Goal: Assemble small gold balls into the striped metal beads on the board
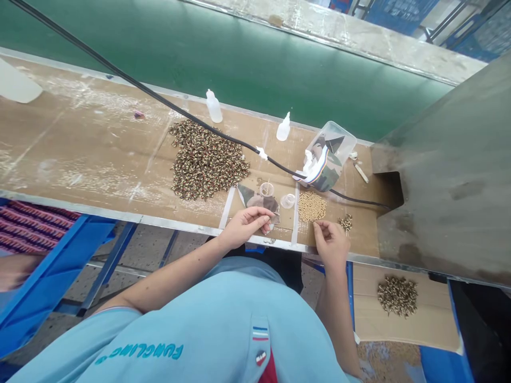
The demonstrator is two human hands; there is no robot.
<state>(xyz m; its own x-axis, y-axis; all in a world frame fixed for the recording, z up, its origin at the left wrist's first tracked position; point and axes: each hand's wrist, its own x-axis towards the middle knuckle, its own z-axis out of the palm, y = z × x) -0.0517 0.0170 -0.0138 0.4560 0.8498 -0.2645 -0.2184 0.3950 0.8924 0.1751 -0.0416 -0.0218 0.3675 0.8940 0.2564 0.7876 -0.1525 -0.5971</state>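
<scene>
My left hand is over the cloth at the table's front edge, thumb and forefinger pinched on something too small to make out. Under and beyond it lies a piece of camouflage cloth, with a small clear cup on it and a thin stick in the cup. A second small clear dish stands to the right. My right hand is closed in a pinch at the near edge of a pile of small gold beads; what it holds, if anything, is hidden. A little cluster of dark-and-gold pieces lies just beyond its knuckles.
A big heap of dark-and-gold pieces lies left of centre. Two white dropper bottles stand behind. A clear plastic box holds camouflage cloth. A black cable crosses above the table; a metal panel bounds the right.
</scene>
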